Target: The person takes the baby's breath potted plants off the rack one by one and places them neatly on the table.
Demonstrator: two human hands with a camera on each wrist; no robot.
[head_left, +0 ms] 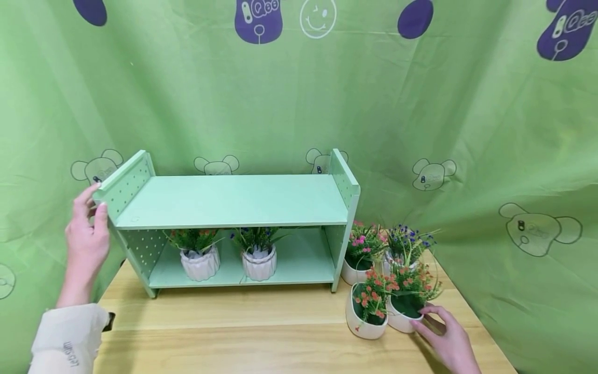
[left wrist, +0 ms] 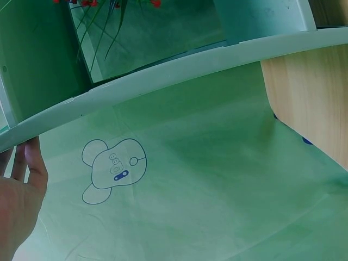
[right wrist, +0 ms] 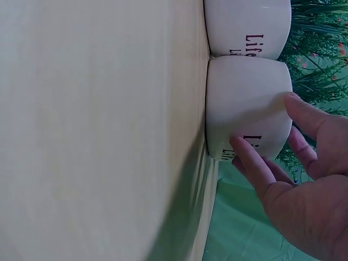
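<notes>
A light-green two-tier shelf point(head_left: 233, 200) stands on the wooden table. At its left side panel, my left hand point(head_left: 87, 236) holds the upper front corner; the left wrist view has these fingers point(left wrist: 33, 163) at the panel's edge, tips hidden. My right hand point(head_left: 446, 340) grips the near-right potted plant point(head_left: 405, 318), orange-flowered in a white pot. In the right wrist view its thumb and fingers lie against the lettered pot point(right wrist: 247, 103), which rests on the table. Touching that pot is another orange-flowered white pot point(head_left: 369, 330).
Two fluted white pots, one with orange flowers point(head_left: 201, 265) and one with blue point(head_left: 259, 266), stand on the lower tier. Behind the near pots are a pink-flowered plant point(head_left: 357, 271) and a blue-flowered one point(head_left: 405, 243). A green printed curtain point(head_left: 261, 104) hangs around the table point(head_left: 224, 337).
</notes>
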